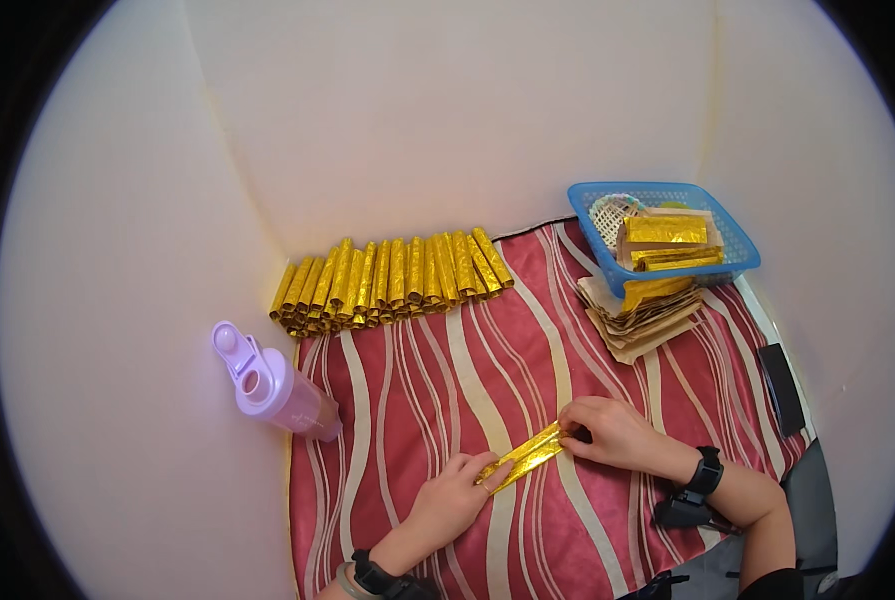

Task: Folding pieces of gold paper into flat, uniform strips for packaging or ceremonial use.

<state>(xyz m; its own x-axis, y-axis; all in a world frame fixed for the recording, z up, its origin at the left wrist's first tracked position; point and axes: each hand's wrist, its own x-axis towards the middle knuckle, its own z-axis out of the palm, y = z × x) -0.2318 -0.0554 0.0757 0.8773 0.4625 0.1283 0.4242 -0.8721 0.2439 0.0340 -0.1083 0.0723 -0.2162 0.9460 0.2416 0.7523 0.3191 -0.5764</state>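
Observation:
A narrow strip of folded gold foil paper point(530, 456) lies slantwise on the striped red cloth point(387, 450), in front of me. At its lower left end, my left hand point(449, 500) grips the paper between thumb and fingers. My right hand point(612, 432) pinches the upper right end, thumb against bent fingers. Rolled gold foil tubes point(397, 275) are piled in a row by the back wall at left. Brown paper sheets point(637, 325), with gold foil showing on top, form a loose stack beyond my right hand.
A blue plastic basket point(742, 252) at the back right holds more gold paper and a white woven piece. Left of the cloth is a purple shaker bottle point(285, 390). A flat black object point(781, 390) lies along the right edge. Pale walls surround the cloth.

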